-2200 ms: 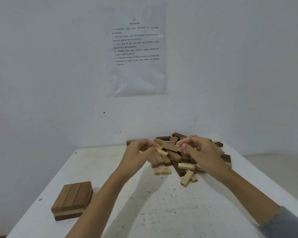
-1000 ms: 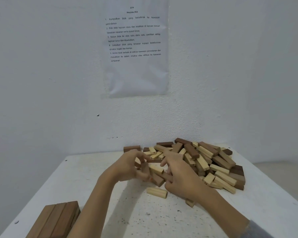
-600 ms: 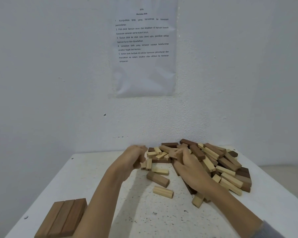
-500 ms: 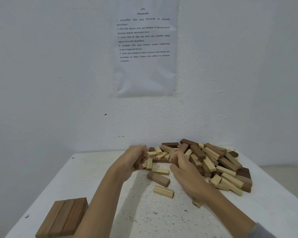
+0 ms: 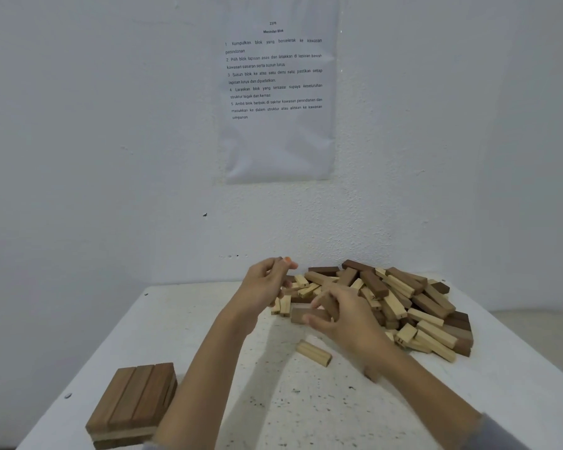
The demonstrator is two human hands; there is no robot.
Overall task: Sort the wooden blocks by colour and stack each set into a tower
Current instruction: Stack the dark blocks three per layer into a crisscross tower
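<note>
The right hand (image 5: 345, 316) is gripping a brown block (image 5: 301, 315) at the near left edge of the pile (image 5: 413, 306), with the fingers curling over the block's top and the thumb pressing on its near face. The left hand (image 5: 264, 287) is hovering raised just left of the pile, apart from the right hand. Its fingers are bunching towards the thumb, and whether they are pinching anything cannot be told from this angle. The pile, mixed pale and brown blocks, is lying at the far right of the white table (image 5: 306, 410), against the wall. One pale block (image 5: 313, 352) is lying alone, near the right hand. The stack (image 5: 134, 401) is sitting at the near left corner, showing three brown blocks on top with a pale layer beneath. A printed sheet (image 5: 278, 92) is hanging on the wall above
</note>
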